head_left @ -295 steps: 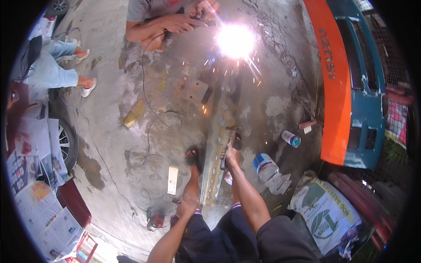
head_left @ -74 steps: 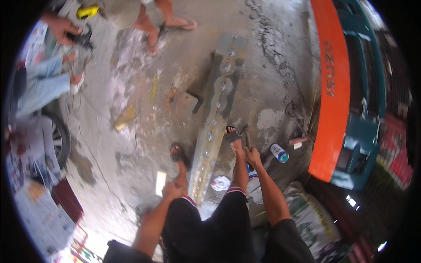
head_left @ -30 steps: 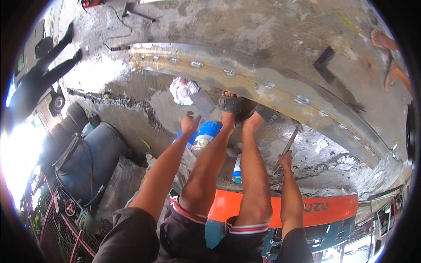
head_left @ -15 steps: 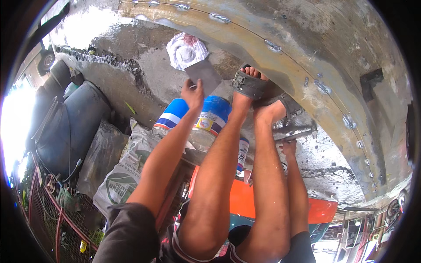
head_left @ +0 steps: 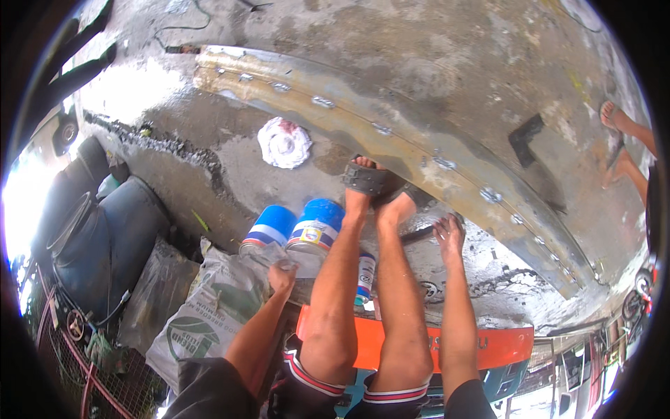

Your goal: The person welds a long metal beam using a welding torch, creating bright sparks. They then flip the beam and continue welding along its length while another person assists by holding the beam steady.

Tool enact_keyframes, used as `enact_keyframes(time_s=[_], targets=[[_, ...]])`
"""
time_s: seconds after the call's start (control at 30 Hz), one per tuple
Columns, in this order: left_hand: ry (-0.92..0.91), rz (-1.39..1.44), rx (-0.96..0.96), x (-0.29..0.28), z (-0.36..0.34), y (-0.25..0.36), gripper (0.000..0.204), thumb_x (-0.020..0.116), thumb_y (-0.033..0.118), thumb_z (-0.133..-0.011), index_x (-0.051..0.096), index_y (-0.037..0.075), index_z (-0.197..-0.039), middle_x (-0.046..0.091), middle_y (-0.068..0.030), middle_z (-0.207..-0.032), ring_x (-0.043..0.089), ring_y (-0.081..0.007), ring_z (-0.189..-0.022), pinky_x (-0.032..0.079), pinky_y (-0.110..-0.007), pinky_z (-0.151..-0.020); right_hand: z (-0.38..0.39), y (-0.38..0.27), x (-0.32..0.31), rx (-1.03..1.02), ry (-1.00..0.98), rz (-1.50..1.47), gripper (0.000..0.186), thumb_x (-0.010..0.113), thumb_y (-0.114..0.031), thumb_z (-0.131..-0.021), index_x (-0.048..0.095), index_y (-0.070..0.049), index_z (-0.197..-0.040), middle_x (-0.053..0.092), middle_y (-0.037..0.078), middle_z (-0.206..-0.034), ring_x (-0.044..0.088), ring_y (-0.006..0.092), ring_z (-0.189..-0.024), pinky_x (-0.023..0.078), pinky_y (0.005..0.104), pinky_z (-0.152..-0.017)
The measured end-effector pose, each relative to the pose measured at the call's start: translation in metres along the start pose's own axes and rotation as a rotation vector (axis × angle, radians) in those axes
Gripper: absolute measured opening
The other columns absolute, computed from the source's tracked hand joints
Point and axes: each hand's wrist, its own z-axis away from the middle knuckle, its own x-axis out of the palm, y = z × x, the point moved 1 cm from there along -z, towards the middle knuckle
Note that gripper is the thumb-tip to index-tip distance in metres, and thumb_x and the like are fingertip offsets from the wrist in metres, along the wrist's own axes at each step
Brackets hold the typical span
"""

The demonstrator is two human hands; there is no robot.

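Down by the two blue-and-white cans (head_left: 317, 216), my left hand (head_left: 282, 278) is closed at the edge of a thin pale sheet (head_left: 262, 255), which looks like the back of sandpaper. My right hand (head_left: 450, 236) has its fingers stretched out and apart, beside my right leg. It lies at the end of a dark bar-shaped tool (head_left: 419, 234); whether it touches the tool I cannot tell. A white cloth with a reddish stain (head_left: 284, 142) lies bunched on the concrete ahead. Between my legs stands a smaller blue-and-white can (head_left: 365, 276).
A long curved metal panel with weld spots (head_left: 377, 126) lies beyond my sandalled feet. To the left are dark drums (head_left: 112, 237) and a printed sack (head_left: 202, 307). Beneath my legs is an orange panel (head_left: 502, 341). Another person's legs (head_left: 631, 133) show at far right.
My left hand has come back from near the cloth to beside the cans; the sheet, dark side up before, now shows pale. My right hand's fingers have spread. The view has shifted.
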Motion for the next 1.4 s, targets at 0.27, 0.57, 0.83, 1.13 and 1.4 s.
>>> enact_keyframes(time_s=[0.27,0.57,0.83,1.13,1.4], targets=[[0.344,-0.221,0.236,-0.038,-0.014,0.141,0.076,0.083,0.021,-0.063,0.052,0.007,-0.130,0.059,-0.0183,-0.116,0.056,-0.0394,-0.111,0.046,-0.046,-0.098,0.013,-0.036,0.014,-0.135,-0.176,-0.844,0.033,0.047,-0.028,-0.104,0.059,-0.007,-0.127,0.060,0.009,-0.130,0.054,0.0290,-0.120,0.047,0.0478,-0.101],[-0.480,1.424,0.074,0.009,-0.076,0.360,0.104,0.060,0.077,-0.083,0.029,0.008,-0.154,0.041,-0.0158,-0.154,0.046,-0.0380,-0.136,0.038,-0.052,-0.113,0.050,-0.053,0.032,-0.168,-0.411,-1.130,0.045,0.038,-0.036,-0.104,0.060,-0.009,-0.132,0.059,0.010,-0.140,0.047,0.0324,-0.135,0.027,0.0566,-0.120],[-0.557,1.775,-0.037,0.038,-0.059,0.406,0.092,0.031,0.081,-0.093,0.045,0.008,-0.147,0.049,-0.0151,-0.148,0.045,-0.0346,-0.137,0.033,-0.054,-0.116,0.057,-0.057,0.035,-0.283,-0.286,-1.169,0.046,0.035,-0.036,-0.107,0.053,-0.008,-0.139,0.055,0.010,-0.143,0.038,0.0299,-0.143,0.024,0.0513,-0.122],[0.300,1.138,0.142,0.012,-0.033,0.413,0.060,0.049,0.055,-0.102,0.052,0.007,-0.136,0.054,-0.0133,-0.140,0.054,-0.0306,-0.125,0.043,-0.044,-0.104,0.065,-0.073,0.055,-0.217,-0.142,-1.216,0.047,0.036,-0.034,-0.106,0.053,-0.006,-0.139,0.055,0.010,-0.143,0.043,0.0287,-0.138,0.024,0.0477,-0.121],[-0.300,-0.308,1.585,0.067,0.114,0.566,0.052,0.054,0.047,-0.101,0.063,0.000,-0.120,0.064,-0.0203,-0.123,0.062,-0.0376,-0.114,0.048,-0.047,-0.098,0.055,-0.061,0.057,-0.248,-0.250,-1.283,0.038,0.047,-0.036,-0.100,0.067,-0.011,-0.120,0.067,0.004,-0.125,0.055,0.0233,-0.124,0.037,0.0460,-0.112]])
